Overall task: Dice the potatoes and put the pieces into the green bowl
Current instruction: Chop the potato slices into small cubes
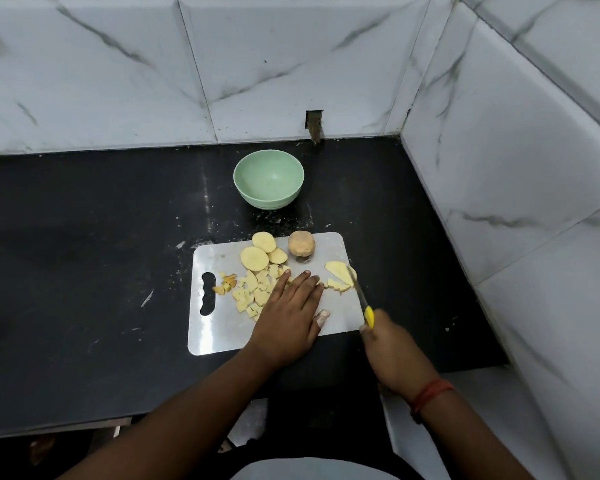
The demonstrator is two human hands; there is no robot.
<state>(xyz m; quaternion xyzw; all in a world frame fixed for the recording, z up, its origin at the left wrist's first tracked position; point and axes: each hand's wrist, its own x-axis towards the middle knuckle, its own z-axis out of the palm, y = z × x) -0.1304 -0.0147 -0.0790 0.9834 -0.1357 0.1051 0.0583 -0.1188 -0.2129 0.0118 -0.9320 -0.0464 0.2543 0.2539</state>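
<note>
Head view showed the left hand (289, 315) lying flat, fingers straight, over diced potato pieces (252, 292) on the cutting board (219, 336); the right hand (394, 355) gripped a yellow-handled knife (362, 299). The green bowl (268, 179) sat behind on the counter (84, 271).

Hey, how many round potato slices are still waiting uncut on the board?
3 pale round potato slices, clustered at the steel cutting board's far edge: one rearmost, one larger in front, one partly tucked at right. More may hide under the left hand.
</note>
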